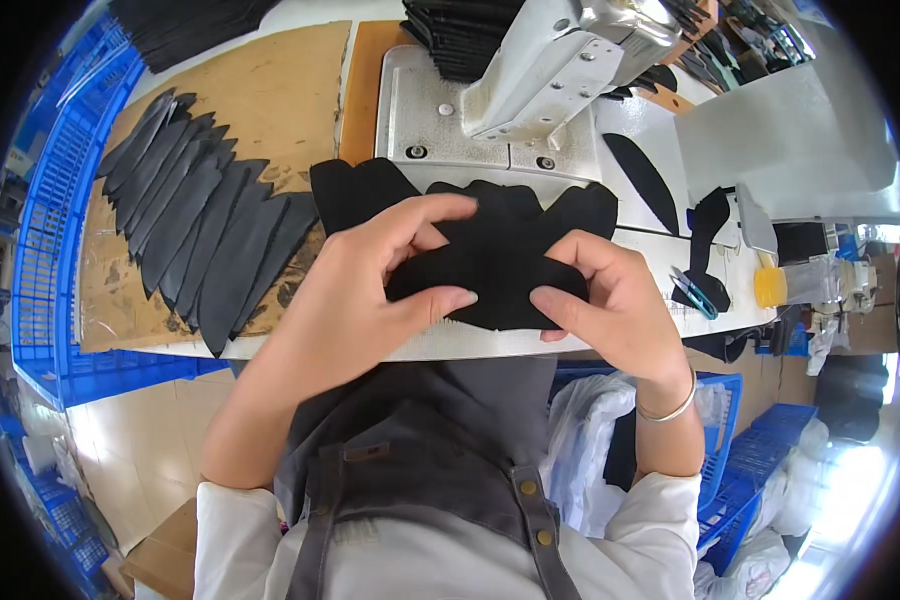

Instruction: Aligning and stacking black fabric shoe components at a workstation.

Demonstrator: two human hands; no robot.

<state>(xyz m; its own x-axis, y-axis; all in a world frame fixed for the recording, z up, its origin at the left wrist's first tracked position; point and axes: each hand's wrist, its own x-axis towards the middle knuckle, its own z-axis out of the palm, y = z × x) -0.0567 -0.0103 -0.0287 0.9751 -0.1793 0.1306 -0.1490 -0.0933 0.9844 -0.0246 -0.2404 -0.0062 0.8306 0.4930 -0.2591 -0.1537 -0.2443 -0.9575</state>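
Between my two hands is a black fabric piece [495, 275] with a wavy outline, held in front of a metal sewing machine [540, 90]. My left hand [395, 265] pinches its left side, thumb at the near edge and index finger reaching over the top. On the opposite side my right hand [605, 290] grips it between thumb and fingers. Another black lobed piece [360, 190] lies just beyond my left hand. Part of the held piece is covered by my fingers, and I cannot tell whether it is one layer or several.
Overlapping dark pointed pieces [205, 215] lie on a brown board [270, 80] at left, beside a blue crate [55, 220]. At right are a curved black piece [642, 182], thread snips [697, 292] and a yellow-capped bottle [785, 285]. Black pieces are stacked [455, 35] behind.
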